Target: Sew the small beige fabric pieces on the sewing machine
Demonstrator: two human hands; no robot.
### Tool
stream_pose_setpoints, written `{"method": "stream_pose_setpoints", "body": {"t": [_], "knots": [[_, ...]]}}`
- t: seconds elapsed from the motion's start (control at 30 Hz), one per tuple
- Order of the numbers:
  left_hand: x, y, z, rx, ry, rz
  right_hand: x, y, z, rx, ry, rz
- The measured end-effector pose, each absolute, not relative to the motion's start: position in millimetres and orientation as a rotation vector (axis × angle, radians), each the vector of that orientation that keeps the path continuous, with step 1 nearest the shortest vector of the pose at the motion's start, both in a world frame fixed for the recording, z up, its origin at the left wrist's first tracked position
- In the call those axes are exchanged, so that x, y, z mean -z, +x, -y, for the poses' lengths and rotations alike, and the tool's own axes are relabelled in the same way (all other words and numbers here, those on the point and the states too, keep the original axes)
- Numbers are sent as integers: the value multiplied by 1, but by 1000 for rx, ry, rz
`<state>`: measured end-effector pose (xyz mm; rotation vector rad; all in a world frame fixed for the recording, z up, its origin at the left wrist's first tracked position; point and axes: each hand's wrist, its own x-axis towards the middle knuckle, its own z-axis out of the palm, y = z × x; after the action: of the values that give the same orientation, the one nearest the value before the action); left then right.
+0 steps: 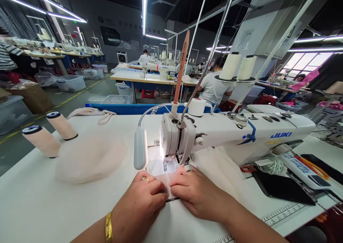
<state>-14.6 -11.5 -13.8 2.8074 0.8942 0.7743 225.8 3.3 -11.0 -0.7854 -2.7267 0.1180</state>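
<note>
My left hand [143, 200] and my right hand [195, 191] lie side by side on the white table [34, 200], just in front of the needle of a white JUKI sewing machine [230, 132]. Between them they pinch a small strip of sheer pale fabric [167, 186] that runs toward the presser foot. Both sets of fingers are curled and pressed onto the strip. A gold ring and a gold bangle show on the left hand and wrist. The machine's lamp [140, 148] lights the needle area.
Two pale thread cones [50, 134] lie at the left beside a heap of pale fabric [89, 159]. A black phone [284, 187], cords and a control box sit at the right. Two white thread cones [238, 67] stand behind the machine. Other people work at tables farther back.
</note>
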Motion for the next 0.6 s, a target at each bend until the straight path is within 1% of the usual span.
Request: {"method": "stream_pose_setpoints", "body": {"t": [0.33, 0.6], "knots": [[15, -13, 4, -802, 2910, -971, 9, 223, -1, -110, -916, 2702], [19, -16, -4, -798, 2901, -1030, 20, 217, -4, -97, -1005, 2644]]}}
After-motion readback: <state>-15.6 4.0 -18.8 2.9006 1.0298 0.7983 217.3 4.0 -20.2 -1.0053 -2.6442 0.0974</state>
